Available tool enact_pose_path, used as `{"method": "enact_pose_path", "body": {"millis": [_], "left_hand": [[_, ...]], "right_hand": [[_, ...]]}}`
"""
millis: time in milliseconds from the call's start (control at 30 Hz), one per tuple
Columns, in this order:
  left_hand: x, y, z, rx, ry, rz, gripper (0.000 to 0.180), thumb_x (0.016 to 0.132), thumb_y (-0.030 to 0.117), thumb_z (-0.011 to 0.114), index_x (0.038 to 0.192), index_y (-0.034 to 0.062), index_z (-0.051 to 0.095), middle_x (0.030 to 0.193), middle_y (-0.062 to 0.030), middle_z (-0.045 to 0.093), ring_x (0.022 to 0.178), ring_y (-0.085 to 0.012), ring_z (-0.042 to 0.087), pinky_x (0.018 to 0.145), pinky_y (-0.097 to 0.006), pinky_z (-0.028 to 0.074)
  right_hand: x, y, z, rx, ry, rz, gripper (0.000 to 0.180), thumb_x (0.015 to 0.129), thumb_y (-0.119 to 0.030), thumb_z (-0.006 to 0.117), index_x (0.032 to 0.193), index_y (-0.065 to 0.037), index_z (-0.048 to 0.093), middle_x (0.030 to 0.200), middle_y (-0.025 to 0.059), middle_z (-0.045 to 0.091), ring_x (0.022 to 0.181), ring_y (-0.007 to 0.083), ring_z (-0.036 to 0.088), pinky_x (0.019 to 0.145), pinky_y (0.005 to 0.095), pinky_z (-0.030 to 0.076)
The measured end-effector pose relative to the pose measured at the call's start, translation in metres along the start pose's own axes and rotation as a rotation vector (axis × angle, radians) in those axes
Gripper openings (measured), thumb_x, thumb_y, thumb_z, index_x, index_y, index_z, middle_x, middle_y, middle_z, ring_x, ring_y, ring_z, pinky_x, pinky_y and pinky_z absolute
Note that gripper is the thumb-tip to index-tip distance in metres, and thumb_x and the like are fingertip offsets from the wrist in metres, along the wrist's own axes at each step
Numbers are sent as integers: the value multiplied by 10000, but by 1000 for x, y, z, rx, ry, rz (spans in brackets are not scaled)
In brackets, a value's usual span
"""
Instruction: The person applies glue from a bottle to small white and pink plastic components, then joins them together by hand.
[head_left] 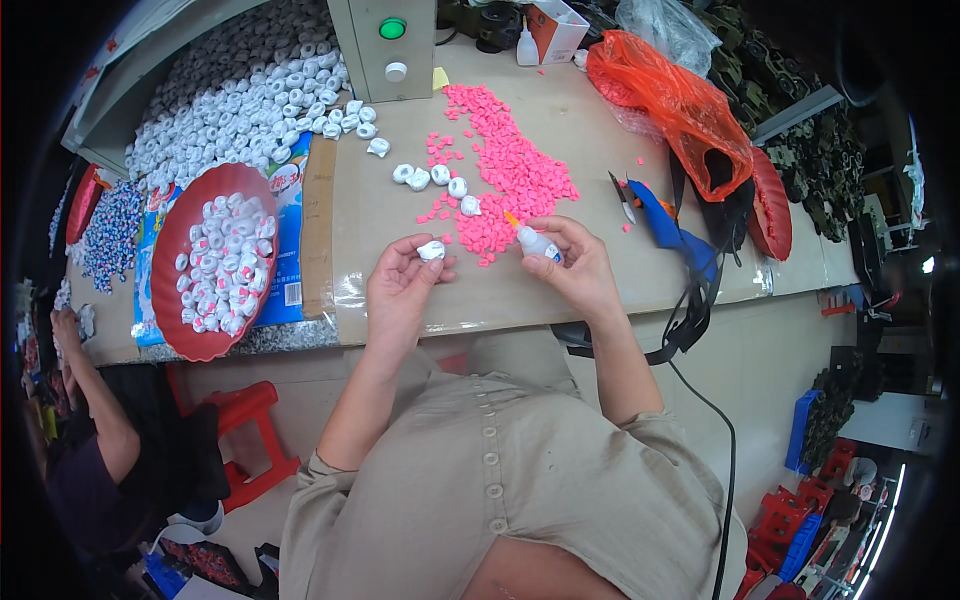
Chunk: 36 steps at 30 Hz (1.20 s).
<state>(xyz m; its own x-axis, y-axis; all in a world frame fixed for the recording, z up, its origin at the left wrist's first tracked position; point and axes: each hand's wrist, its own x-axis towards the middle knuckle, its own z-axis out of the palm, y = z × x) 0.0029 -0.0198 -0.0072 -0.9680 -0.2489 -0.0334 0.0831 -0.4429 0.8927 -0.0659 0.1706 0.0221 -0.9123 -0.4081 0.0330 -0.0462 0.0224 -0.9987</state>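
Note:
My left hand (400, 290) pinches a small white rounded piece (431, 251) between thumb and fingertips, over the table's near edge. In my right hand (575, 265) is a small white glue bottle (538, 244) with an orange-yellow nozzle, tilted so its tip points up and left. The nozzle is apart from the white piece. Beyond my hands spreads a heap of small pink pieces (515, 160). Several loose white pieces (418, 178) lie at that heap's left side.
A red scalloped tray (180, 335) of white pieces with pink parts stands at left, below a big white pile (230, 120). On the right lie pointed tweezers (622, 198), an orange plastic bag (690, 110) and another red tray (770, 205). A person (95, 440) sits at far left.

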Motion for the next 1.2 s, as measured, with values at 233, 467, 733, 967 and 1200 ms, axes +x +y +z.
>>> {"method": "enact_pose_path", "body": {"millis": [233, 467, 733, 967, 1200], "left_hand": [[1, -1, 0, -11, -19, 2, 243, 794, -19, 505, 1025, -37, 432, 911, -98, 538, 814, -164, 561, 709, -263, 474], [0, 0, -1, -6, -18, 0, 237, 795, -13, 506, 1022, -34, 438, 912, -96, 538, 817, -160, 562, 710, -262, 475], [0, 1, 0, -5, -28, -4, 227, 798, -11, 503, 1015, -34, 440, 900, -92, 542, 812, -158, 565, 704, -260, 479], [1, -1, 1, 14, -43, -29, 257, 796, -5, 511, 1041, -37, 443, 905, -91, 548, 811, -150, 561, 696, -252, 474], [-1, -2, 19, -20, -83, -111, 273, 802, 14, 509, 1060, -43, 442, 919, -96, 550, 817, -151, 557, 715, -250, 463]], "right_hand": [[8, 5, -7, -209, -69, -162, 173, 711, -64, 613, 865, -32, 540, 688, 2, 527, 714, 77, 491, 612, 219, 375], [32, -3, 2, -810, -341, -514, 125, 623, -68, 624, 743, -96, 604, 664, 27, 516, 670, 205, 478, 651, 319, 350], [37, -4, 13, -894, -373, -535, 165, 589, -54, 608, 748, -95, 596, 681, 34, 533, 739, 215, 514, 670, 330, 351], [24, -2, 15, -490, -158, -336, 78, 680, -59, 608, 749, -59, 573, 719, 46, 576, 634, 164, 548, 574, 284, 413], [4, 3, 31, 98, 33, 73, 84, 744, -63, 593, 789, -3, 557, 701, 17, 553, 617, 77, 511, 552, 224, 419]]}}
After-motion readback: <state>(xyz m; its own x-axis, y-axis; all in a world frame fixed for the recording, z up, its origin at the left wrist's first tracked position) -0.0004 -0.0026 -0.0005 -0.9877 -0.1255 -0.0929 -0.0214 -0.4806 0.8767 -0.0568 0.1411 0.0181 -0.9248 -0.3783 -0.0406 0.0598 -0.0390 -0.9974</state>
